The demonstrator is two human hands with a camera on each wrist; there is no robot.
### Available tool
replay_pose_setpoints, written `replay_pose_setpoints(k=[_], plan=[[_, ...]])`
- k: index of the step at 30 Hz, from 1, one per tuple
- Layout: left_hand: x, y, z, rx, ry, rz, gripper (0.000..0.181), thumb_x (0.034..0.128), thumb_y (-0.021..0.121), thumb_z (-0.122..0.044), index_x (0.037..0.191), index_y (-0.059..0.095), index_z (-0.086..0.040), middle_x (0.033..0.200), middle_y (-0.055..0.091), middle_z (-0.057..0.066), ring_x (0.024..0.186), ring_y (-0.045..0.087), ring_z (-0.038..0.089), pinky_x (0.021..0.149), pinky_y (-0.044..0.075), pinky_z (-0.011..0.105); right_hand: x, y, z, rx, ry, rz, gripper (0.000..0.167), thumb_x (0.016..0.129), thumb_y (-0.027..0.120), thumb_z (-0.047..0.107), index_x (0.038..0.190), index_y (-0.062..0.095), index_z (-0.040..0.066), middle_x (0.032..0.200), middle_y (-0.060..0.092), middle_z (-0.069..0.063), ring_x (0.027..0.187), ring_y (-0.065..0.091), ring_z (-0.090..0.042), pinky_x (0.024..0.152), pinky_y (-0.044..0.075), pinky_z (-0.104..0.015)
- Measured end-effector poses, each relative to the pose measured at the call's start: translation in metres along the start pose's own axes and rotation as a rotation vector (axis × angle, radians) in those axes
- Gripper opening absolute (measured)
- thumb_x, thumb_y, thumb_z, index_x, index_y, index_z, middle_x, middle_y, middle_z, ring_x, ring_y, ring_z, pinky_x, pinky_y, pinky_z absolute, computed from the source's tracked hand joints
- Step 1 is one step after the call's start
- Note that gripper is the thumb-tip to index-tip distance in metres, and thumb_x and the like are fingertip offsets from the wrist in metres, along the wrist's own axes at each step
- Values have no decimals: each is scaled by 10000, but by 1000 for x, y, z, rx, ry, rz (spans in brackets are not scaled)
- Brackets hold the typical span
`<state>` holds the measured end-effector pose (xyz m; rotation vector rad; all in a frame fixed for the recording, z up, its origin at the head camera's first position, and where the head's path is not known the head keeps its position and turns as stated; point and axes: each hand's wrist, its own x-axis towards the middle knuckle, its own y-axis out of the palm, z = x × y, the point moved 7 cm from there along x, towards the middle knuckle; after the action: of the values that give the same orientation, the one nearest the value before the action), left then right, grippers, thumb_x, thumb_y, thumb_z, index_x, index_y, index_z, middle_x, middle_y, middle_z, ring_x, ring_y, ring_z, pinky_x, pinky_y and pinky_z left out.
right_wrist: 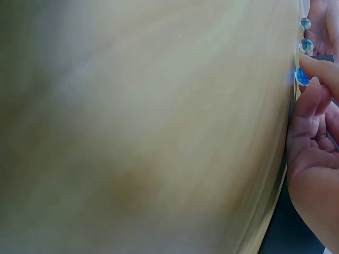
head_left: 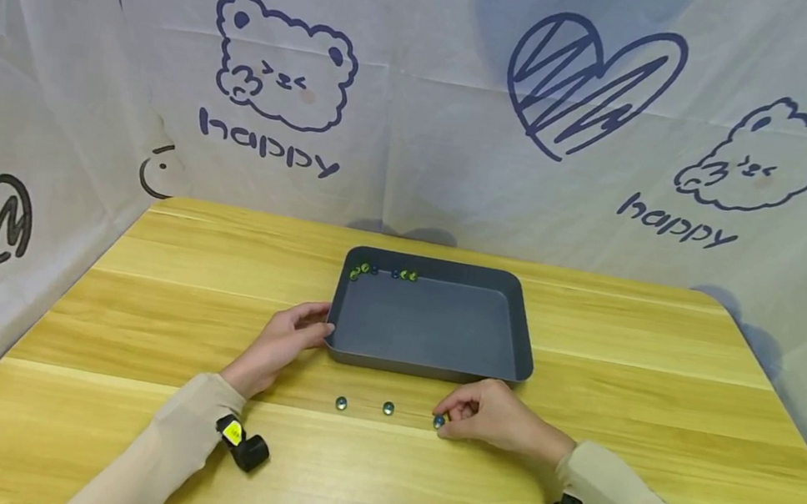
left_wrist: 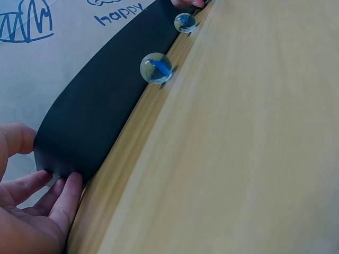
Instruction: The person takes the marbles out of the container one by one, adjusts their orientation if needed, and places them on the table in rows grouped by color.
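A dark grey tray (head_left: 432, 323) lies on the wooden table with several small green and blue marbles (head_left: 404, 275) along its back-left inner edge. My left hand (head_left: 280, 346) touches the tray's front-left corner, thumb on the rim and fingers against the side wall (left_wrist: 79, 116). In front of the tray two clear marbles with blue inside, a left one (head_left: 342, 403) and a middle one (head_left: 388, 408), rest on the wood. To their right my right hand (head_left: 492, 416) pinches a blue marble (head_left: 439, 422) between thumb and finger at the table surface; the right wrist view shows that marble (right_wrist: 302, 76) too.
Behind the table hangs a white cloth (head_left: 415, 161) with drawn bears, a heart and lettering. The wooden table (head_left: 163, 298) extends to both sides of the tray and in front of it. A small black camera is strapped on each wrist.
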<state>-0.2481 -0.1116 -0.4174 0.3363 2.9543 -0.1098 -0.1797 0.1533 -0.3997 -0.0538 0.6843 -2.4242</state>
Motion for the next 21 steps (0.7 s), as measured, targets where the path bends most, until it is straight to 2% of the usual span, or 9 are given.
replay_pose_setpoints(k=[21], plan=[[-3, 1, -2, 14, 7, 11, 517, 966, 532, -69, 1433, 365, 78, 1392, 435, 262, 1225, 472, 338, 1003, 463, 367, -1, 0, -4, 36, 45, 10, 232, 796, 778, 66, 1005, 728, -20, 693, 595, 5, 594, 469, -75, 547, 403, -168]])
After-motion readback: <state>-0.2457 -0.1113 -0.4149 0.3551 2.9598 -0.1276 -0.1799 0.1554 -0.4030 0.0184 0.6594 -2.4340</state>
